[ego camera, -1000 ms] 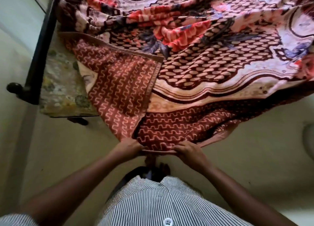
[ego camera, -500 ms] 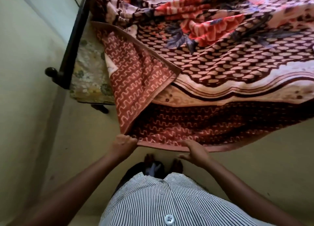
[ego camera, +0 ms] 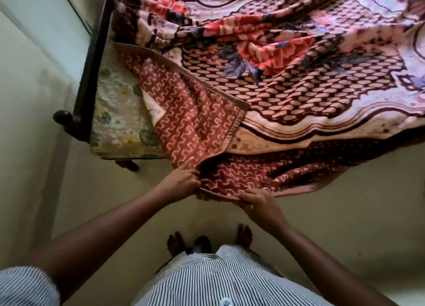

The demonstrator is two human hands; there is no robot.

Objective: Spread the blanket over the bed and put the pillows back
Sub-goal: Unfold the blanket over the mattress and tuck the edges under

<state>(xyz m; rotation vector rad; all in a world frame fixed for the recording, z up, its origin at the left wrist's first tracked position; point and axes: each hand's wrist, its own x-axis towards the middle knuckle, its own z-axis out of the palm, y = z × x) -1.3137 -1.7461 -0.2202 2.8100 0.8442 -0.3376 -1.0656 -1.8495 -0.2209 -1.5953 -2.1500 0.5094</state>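
Note:
A thick blanket (ego camera: 299,94) with red flowers and a maroon pattern lies rumpled over the bed, its near edge hanging down over the side. One corner is folded back, showing its red zigzag underside (ego camera: 190,117). My left hand (ego camera: 181,179) pinches the hanging hem at the fold. A little to the right, my right hand (ego camera: 257,200) grips the same hem. No pillows are in view.
The mattress (ego camera: 115,121) in a floral sheet shows bare at the bed's left corner. A dark wooden bed frame (ego camera: 92,59) with a round knob runs along the left, close to a pale wall (ego camera: 30,98). My bare feet stand on the pale floor (ego camera: 345,225).
Both hands have stayed on the hem and worked along it. The view has shifted, so more of the blanket's top shows, and the hanging edge looks more bunched between my hands.

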